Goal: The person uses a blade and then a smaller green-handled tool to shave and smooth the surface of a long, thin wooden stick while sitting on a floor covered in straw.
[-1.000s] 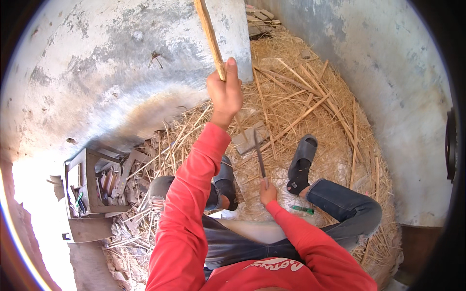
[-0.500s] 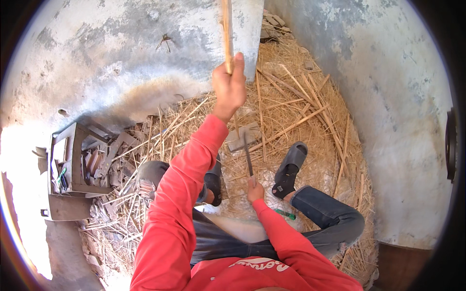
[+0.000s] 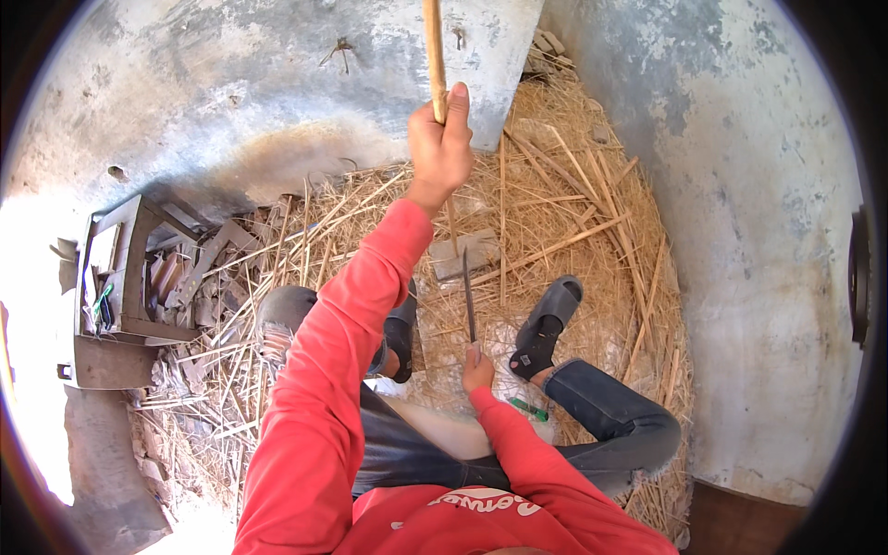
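My left hand (image 3: 439, 143), held out and raised in front of me, is closed around a long pale bamboo strip (image 3: 436, 55). The strip runs up out of the top of the picture, and a thin length shows below the fist. Lower down, between my feet, my right hand (image 3: 477, 370) grips a knife (image 3: 470, 301) with a long, narrow dark blade pointing away from me. The blade's tip is over a flat grey block (image 3: 481, 252) among the straw. My fingers hide most of the knife's handle.
Straw and loose bamboo strips (image 3: 573, 242) cover the floor. A wooden box-like stand (image 3: 139, 324) with scraps beside it is at left. A small green object (image 3: 528, 409) lies near my right forearm. Plastered walls (image 3: 740, 240) close in ahead and at right.
The view has turned slightly, so the surroundings shift. My left hand has risen a little with the strip, which leans slightly differently. Both hands keep their holds.
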Tool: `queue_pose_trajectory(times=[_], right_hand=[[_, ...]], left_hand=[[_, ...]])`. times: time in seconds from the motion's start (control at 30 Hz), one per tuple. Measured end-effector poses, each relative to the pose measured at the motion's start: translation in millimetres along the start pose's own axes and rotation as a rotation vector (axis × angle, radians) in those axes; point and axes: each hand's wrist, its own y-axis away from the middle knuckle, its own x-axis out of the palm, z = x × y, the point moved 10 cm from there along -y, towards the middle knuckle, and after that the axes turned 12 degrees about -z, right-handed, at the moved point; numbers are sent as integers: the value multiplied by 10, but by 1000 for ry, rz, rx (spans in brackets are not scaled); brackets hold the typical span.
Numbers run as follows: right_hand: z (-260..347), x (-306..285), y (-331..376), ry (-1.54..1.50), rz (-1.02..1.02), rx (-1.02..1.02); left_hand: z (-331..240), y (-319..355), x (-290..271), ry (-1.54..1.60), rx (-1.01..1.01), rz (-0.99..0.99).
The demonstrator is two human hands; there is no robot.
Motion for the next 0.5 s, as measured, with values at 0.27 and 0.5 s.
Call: queue_pose_trajectory(times=[0.27, 0.5], right_hand=[[528, -343, -246, -101, -202, -117], [171, -166, -31, 44, 51, 68]], left_hand=[[-104, -212, -498, 94, 15, -55], [-192, -170, -812, 103, -6, -123]])
